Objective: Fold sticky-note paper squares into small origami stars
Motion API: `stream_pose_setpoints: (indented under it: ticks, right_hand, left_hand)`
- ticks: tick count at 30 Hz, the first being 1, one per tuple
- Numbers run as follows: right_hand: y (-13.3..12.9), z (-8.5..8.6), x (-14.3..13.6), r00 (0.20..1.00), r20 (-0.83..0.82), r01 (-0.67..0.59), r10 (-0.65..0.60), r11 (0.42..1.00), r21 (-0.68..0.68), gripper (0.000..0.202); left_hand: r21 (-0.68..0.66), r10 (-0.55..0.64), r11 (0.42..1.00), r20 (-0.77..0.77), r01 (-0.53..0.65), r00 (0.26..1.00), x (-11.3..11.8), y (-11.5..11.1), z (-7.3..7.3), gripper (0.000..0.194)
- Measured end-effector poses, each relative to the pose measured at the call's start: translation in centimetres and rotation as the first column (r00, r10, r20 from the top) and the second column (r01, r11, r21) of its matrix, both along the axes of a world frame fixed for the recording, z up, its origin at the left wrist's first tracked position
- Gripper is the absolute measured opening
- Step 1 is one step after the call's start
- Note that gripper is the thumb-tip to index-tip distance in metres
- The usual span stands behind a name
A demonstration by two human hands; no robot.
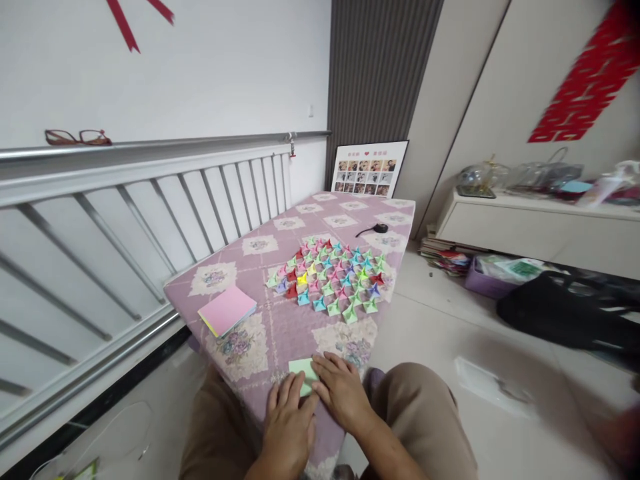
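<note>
A small light green sheet of paper (303, 373) lies at the near end of the cloth-covered table. My left hand (290, 420) is over its lower left side, fingers stretched out and resting on it. From the right, my right hand (343, 393) lies with its fingers flat across the paper's right edge. Part of the sheet is hidden beneath both hands. Farther up the table stand many folded paper pieces (327, 288) in close rows, green, blue, pink, red and yellow. To the left is a stack of coloured paper sheets (227, 310), pink on top.
The pink patterned tablecloth (280, 327) narrows towards me between my knees. A black item with a thin strap (380, 228) lies near the far end, before a framed photo board (370, 167). White railings (210, 200) run along the left; a low cabinet (525, 223) stands right.
</note>
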State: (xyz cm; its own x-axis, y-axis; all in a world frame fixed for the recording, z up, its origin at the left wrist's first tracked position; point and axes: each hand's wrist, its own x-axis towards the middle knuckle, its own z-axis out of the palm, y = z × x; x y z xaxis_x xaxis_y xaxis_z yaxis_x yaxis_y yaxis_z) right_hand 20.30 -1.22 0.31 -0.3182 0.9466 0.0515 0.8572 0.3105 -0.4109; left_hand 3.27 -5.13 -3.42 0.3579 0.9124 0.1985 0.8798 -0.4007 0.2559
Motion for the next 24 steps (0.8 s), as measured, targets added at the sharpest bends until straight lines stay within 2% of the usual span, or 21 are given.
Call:
stream_pose_setpoints:
  ticks: [5, 9, 14, 19, 22, 24]
  right_hand:
    - [2.4, -0.8, 0.4, 1.000, 0.020, -0.023, 0.022, 0.999, 0.043, 0.042]
    - [4.0, -1.0, 0.6, 0.999, -0.002, -0.041, 0.042, 0.996, 0.082, 0.039]
    - [4.8, -1.0, 0.8, 0.997, -0.058, -0.037, 0.045, 0.990, 0.134, 0.030]
    - [4.9, -1.5, 1.4, 0.972, -0.212, -0.058, 0.105, 0.975, 0.214, 0.026]
    - [5.6, -0.5, 2.0, 0.907, -0.377, -0.081, 0.189, 0.955, 0.285, 0.025]
    - [6.4, 1.3, 2.5, 0.867, -0.450, -0.052, 0.214, 0.937, 0.345, 0.024]
  left_hand:
    - [0.144, -0.032, 0.989, 0.001, 0.031, 1.000, -0.2, 0.1, -0.8, 0.050]
    - [0.215, -0.030, 0.976, 0.006, 0.028, 1.000, 0.0, 0.2, -0.6, 0.048]
    - [0.210, -0.010, 0.978, 0.057, -0.002, 0.998, 1.0, 0.9, 0.2, 0.036]
    - [0.187, -0.082, 0.981, 0.130, 0.057, 0.988, 1.5, 1.7, -0.1, 0.019]
    - [0.153, -0.108, 0.985, 0.187, 0.079, 0.976, 1.5, 2.0, -0.3, 0.018]
    - [0.149, -0.108, 0.986, 0.213, 0.077, 0.971, 1.6, 2.1, -0.1, 0.020]
